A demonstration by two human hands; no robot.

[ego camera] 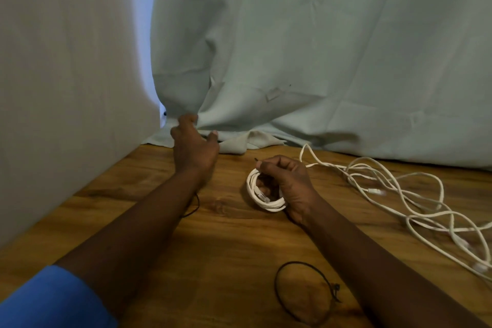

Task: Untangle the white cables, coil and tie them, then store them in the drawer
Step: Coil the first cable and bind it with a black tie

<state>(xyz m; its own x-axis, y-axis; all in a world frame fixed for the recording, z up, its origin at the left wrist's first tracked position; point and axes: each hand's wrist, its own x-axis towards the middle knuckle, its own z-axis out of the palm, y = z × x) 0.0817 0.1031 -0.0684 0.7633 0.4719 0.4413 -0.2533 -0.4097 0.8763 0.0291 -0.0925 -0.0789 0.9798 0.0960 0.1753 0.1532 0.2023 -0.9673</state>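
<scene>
White cable wound into a small round coil (267, 204) is sitting in the right hand (290, 184), whose fingers are curling through and around it just above the middle of the brown wooden surface (226, 234). A short dark tip is poking out above the knuckles, possibly a tie, so I cannot tell whether this coil is bound. Loose white cables (352, 172) are lying tangled toward the right edge, awaiting sorting, coiling and tying. A thin black loop tie (336, 287) is lying unused near the front edge. The left hand (193, 146) is reaching to the far left corner, fingers curling into the hem of the pale grey-green cloth (292, 48). No drawer is showing, so storing is looking undone.
</scene>
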